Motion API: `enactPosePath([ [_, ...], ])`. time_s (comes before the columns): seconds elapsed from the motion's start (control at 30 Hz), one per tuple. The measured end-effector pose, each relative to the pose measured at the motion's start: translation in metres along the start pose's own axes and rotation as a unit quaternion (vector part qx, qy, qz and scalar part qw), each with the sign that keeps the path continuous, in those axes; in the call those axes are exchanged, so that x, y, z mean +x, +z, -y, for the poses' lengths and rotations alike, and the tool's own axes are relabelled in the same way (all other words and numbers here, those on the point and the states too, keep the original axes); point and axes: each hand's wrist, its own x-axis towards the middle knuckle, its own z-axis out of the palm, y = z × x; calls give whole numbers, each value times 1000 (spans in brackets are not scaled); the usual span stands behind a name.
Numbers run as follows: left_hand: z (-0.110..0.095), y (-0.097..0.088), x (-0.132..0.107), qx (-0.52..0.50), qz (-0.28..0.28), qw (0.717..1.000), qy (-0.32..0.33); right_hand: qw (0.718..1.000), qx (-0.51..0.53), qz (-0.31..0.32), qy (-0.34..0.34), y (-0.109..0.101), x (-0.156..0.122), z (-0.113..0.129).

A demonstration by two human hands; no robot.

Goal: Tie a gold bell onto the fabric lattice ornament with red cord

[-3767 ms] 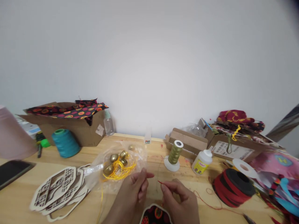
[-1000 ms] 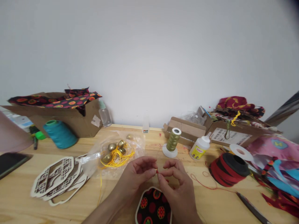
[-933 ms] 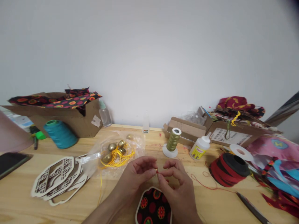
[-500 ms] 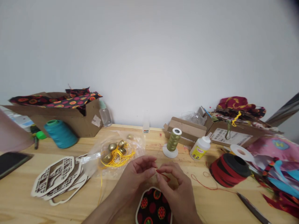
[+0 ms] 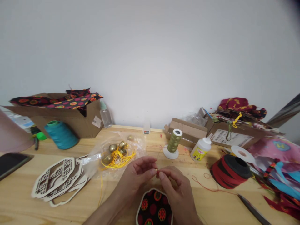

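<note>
Since half a second ago, the thumb and forefinger of the person's right hand [image 5: 179,189] have closed up, and the loop of red cord [image 5: 157,173] that showed below them is out of sight. They pinch a small red bit of it. It lies at nine o'clock from that thumb, between both hands, just beside the left thumb tip; its long axis is too bunched to read. Whether the left hand [image 5: 133,181] also grips it cannot be told: its forefinger arches above, apart from the thumb.

At six o'clock below the fingertips lies the fabric-covered panel [image 5: 153,206], cut off by the frame; the right hand is nearer, overlapping its edge in view. Farther out stand an olive thread spool [image 5: 174,142] at one o'clock and a glue bottle [image 5: 201,149] at two, with bells [image 5: 112,148] at ten and wooden cutouts [image 5: 56,176] at nine.
</note>
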Motion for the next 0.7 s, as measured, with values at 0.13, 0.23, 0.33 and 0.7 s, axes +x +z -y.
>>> enactPosePath([
  [0.13, 0, 0, 1, 8, 4, 1000, 4, 1000, -5, 9, 23, 2, -2, -3],
  [0.23, 0, 0, 1, 11, 5, 1000, 5, 1000, -2, 4, 29, 3, -2, -4],
  [0.33, 1, -1, 1, 5, 3, 1000, 5, 1000, -2, -1, 26, 2, -1, -3],
  [0.7, 2, -2, 1, -1, 22, 1000, 7, 1000, 7, -17, -4, 2, 0, -3],
])
